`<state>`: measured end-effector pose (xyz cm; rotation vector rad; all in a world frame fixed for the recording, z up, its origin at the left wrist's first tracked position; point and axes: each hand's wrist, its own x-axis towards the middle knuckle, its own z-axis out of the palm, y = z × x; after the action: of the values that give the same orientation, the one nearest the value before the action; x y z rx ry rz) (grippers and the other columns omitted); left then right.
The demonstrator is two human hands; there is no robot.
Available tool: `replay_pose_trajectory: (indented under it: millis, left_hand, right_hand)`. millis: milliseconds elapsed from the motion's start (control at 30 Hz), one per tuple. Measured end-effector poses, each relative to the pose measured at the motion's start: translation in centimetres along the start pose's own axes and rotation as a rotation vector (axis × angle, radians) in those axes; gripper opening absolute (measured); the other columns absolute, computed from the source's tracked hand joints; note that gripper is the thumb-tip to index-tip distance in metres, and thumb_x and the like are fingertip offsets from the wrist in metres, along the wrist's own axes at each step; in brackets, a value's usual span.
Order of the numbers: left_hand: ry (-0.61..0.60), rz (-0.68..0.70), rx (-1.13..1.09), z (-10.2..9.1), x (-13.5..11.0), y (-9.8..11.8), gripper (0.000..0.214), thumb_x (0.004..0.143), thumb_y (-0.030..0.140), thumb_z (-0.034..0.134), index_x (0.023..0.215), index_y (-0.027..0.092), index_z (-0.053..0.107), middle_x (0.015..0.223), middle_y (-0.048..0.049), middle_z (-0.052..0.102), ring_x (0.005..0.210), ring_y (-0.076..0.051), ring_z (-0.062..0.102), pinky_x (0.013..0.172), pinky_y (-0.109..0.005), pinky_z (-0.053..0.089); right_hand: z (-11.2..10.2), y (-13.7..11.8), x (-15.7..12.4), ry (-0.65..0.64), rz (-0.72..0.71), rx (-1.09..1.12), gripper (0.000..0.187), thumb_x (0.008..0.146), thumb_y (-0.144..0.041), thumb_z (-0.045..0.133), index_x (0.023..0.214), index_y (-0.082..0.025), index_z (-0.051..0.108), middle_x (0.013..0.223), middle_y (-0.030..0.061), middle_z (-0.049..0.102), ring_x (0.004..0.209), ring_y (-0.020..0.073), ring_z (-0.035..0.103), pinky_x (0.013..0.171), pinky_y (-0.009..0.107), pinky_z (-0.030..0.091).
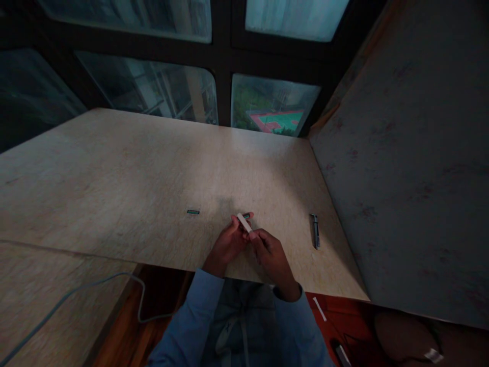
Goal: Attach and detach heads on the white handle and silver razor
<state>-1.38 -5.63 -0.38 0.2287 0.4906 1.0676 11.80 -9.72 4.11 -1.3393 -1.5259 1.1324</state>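
Note:
Both my hands meet over the front edge of the stone-look tabletop. My right hand (273,255) pinches the near end of a pale, flat stick (244,223), which slants up and to the left. Behind it, my left hand (227,244) is closed around a small dark piece with a green strip (247,216); it looks like a razor cartridge. The stick crosses in front of this piece; whether they touch, I cannot tell. Left of my hands lies a similar razor cartridge (193,212) with a green strip. To the right rests a dark razor (316,232), its head pointing away.
The tabletop (153,168) reaches back to dark-framed windows (275,104). A patterned wall (397,168) borders it on the right. At lower left a grey cable (95,283) runs over a lower ledge. Reddish wood (332,326) shows below the front edge at right.

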Motion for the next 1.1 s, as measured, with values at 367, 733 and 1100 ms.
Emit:
replay_pose_trajectory:
  millis: [367,733,1100]
  left_hand:
    - [0.019,-0.024,-0.001,-0.2,0.3,-0.1,0.035,0.092,0.046,0.056,0.099,0.014,0.067,0.069,0.0003,0.054,0.056,-0.008,0.048,0.058,-0.022,0.042]
    - [-0.037,0.004,-0.004,0.1,0.1,-0.1,0.040,0.087,0.043,0.065,0.110,0.011,0.065,0.069,0.0020,0.052,0.057,-0.008,0.048,0.061,-0.023,0.043]
    - [0.007,0.011,0.015,-0.2,0.0,-0.2,0.036,0.088,0.042,0.064,0.110,0.014,0.066,0.069,0.0016,0.053,0.057,-0.008,0.049,0.060,-0.022,0.042]
  right_hand:
    - [-0.5,0.1,0.1,0.055,-0.034,-0.035,0.036,0.096,-0.043,0.045,0.086,-0.017,0.068,0.073,0.0028,0.067,0.068,0.0167,0.059,0.063,0.025,0.042]
    - [-0.5,0.3,0.3,0.090,-0.024,-0.064,0.037,0.096,-0.044,0.045,0.085,-0.018,0.070,0.080,0.0046,0.071,0.078,0.0196,0.065,0.072,0.027,0.045]
    - [-0.7,-0.1,0.1,0.016,-0.071,-0.033,0.036,0.097,-0.044,0.047,0.094,-0.019,0.073,0.088,0.0057,0.074,0.078,0.0195,0.066,0.076,0.028,0.047]
